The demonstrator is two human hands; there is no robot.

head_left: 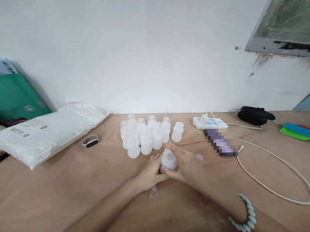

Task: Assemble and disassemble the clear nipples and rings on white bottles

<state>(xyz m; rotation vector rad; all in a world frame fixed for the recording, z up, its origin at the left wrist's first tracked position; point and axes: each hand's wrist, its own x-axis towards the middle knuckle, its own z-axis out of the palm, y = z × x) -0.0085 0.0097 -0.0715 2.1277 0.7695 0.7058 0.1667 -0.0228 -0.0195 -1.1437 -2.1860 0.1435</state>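
Both hands are closed round one white baby bottle [169, 159] low on the table, its top uncovered by any clear dome. My left hand [153, 169] grips its left side, while my right hand [184, 161] wraps its right side and upper ring. A clear dome cap [153, 191] lies on the table just in front of my left hand. Another clear cap [199, 160] is partly hidden behind my right hand. Beyond the hands stand several white bottles [146, 147] with clear domes on. One bottle without a dome [177, 132] stands to their right.
Left lie a white plastic parcel [53, 134] and a fitness band [90, 141]. At right are a power strip [217, 123], a blurred-out phone [220, 143], a looped white cable [276, 192], a black case [255, 116] and coloured flat pieces [296, 132]. A white wall [147, 54] bounds the table's back.
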